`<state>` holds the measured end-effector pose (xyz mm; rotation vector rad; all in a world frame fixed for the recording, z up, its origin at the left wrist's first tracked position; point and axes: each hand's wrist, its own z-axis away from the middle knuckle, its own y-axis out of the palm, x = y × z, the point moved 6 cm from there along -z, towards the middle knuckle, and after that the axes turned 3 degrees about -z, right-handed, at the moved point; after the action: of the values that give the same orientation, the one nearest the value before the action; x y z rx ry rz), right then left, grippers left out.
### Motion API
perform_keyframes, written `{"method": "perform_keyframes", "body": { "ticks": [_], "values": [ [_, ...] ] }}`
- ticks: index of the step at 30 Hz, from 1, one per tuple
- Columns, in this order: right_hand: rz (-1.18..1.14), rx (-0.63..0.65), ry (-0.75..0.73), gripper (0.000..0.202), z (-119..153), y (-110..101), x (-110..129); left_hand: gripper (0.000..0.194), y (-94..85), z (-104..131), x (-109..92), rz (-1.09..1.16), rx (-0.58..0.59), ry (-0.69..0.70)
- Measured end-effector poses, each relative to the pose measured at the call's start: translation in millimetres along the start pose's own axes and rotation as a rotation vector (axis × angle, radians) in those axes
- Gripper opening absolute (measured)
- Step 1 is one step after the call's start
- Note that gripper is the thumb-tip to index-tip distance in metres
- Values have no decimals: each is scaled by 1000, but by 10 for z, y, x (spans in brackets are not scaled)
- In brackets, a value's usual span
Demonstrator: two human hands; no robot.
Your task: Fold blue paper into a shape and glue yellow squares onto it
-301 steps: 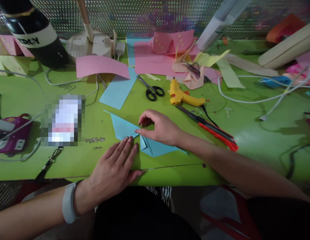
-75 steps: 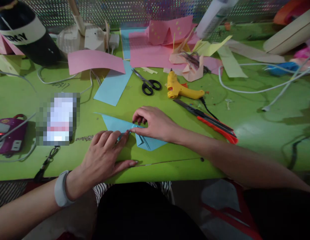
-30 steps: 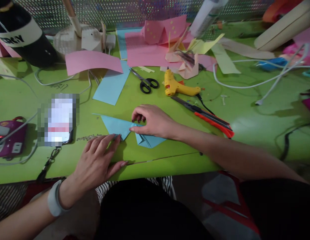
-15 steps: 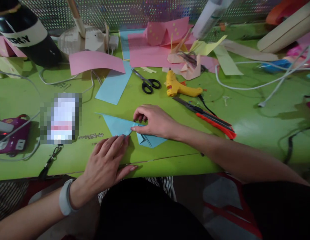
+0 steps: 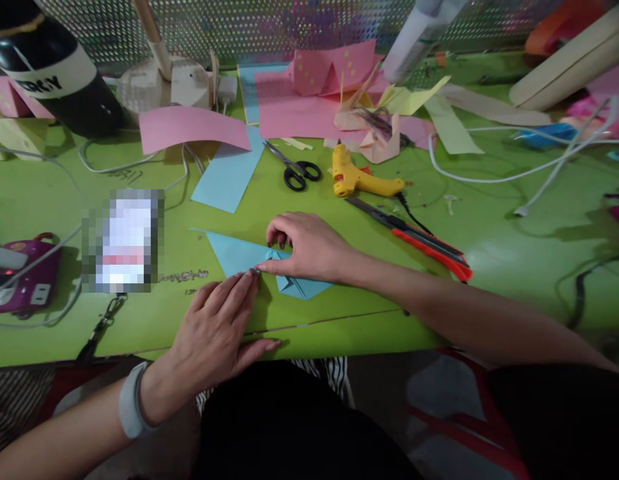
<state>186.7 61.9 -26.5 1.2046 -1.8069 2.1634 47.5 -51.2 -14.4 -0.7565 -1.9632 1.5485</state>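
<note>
A piece of folded blue paper lies on the green table, with layered creases toward its right part. My right hand rests over it, fingers curled in and thumb pressed on the folds near the middle. Along the paper's near edge, my left hand lies with its fingers stretched out, fingertips touching the paper close to the right thumb. The right palm covers some of the paper.
Beyond the hands lie black-handled scissors, a yellow glue gun and a red utility knife. A phone is at left. Blue strip, pink paper, a dark bottle and white cables stand farther back.
My right thumb has slid a little left and nearer to me along the fold, meeting the left fingertips. The left hand has barely shifted; the paper stays in place.
</note>
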Motion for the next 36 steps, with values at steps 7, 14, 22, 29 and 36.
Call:
{"method": "perform_keyframes", "body": {
  "ticks": [7, 14, 22, 29, 36],
  "values": [
    [-12, 29, 15, 36, -10, 0, -22, 73, 3, -11, 6, 27, 12, 12],
    [-144, 57, 36, 22, -32, -16, -72, 71, 6, -7, 6, 48, 10, 8],
    [-238, 44, 69, 18, -6, -34, -53, 71, -1, -12, 4, 39, 6, 3],
    [-171, 63, 25, 23, -33, 10, -84, 70, 1, -6, 3, 38, -1, 6],
    [-249, 109, 89, 21, -51, 25, -145, 72, 5, -9, 2, 50, 3, 9]
  ]
}}
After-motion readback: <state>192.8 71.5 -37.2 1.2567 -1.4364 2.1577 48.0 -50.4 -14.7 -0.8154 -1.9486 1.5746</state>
